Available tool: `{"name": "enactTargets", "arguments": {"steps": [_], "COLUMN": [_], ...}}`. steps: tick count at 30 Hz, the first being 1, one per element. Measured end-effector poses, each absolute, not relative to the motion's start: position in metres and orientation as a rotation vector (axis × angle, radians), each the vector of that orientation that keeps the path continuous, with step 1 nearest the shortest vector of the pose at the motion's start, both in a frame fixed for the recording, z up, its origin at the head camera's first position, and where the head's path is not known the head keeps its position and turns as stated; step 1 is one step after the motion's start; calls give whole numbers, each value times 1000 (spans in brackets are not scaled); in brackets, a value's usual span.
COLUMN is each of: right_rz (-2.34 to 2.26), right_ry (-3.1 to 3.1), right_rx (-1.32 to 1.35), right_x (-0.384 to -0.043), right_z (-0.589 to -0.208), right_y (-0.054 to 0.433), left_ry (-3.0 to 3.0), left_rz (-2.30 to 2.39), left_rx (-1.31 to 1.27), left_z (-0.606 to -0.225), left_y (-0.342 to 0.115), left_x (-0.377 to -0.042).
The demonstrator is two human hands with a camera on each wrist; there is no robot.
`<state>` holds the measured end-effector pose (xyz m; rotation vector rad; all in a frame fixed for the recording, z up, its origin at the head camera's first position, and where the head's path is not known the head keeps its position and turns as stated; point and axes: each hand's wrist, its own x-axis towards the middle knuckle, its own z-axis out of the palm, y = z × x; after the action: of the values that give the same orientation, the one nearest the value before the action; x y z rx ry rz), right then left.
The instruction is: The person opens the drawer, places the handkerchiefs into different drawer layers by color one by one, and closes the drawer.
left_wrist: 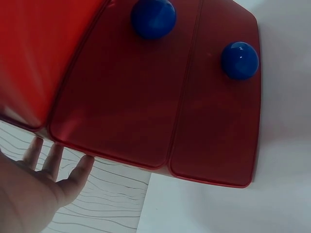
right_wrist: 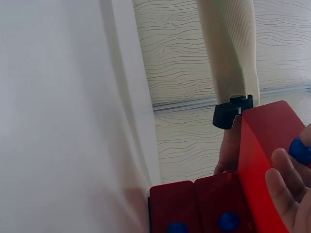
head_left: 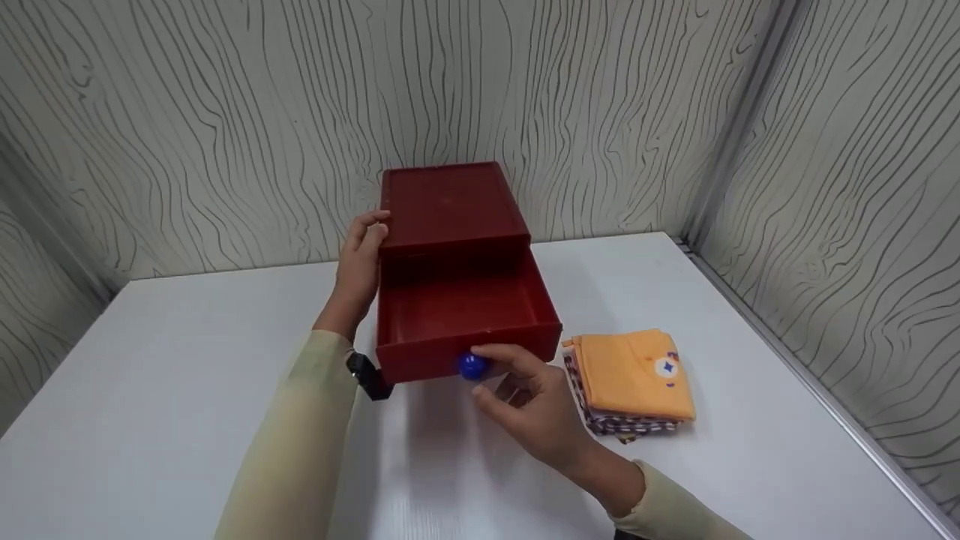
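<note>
A dark red drawer cabinet stands at the back of the table, its top drawer pulled out with a bare red floor showing. My right hand is at the blue round knob on that drawer's front, index fingertip on the knob and thumb just below it. My left hand rests against the cabinet's left side. In the left wrist view, the fingertips of this left hand touch the cabinet's edge. Two lower drawers, each with a blue knob, are pushed in.
Right of the cabinet lies a stack of folded cloths, an orange one on top and checked fabric beneath. A wood-grain patterned wall rises behind the white table. Another patterned panel stands along the right side.
</note>
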<state>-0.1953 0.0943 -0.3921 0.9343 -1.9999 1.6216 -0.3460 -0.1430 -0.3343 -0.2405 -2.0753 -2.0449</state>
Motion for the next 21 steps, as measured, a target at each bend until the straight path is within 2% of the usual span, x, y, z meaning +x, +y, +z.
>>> {"name": "enactTargets", "arguments": {"steps": [11,21], "right_rz": [1432,1135], "right_ry": [-2081,-2251], "right_rx": [1156,1155], "right_x": [-192,-201], "right_z": [-408,-407], "right_y": [123,162], "left_ry": [-2092,-2133], "left_rz": [-2021,-2030], "left_rx": [-248,-233], "left_z": [-335,-332], "left_y": [-144,-143], "left_x": [-345,-341]}}
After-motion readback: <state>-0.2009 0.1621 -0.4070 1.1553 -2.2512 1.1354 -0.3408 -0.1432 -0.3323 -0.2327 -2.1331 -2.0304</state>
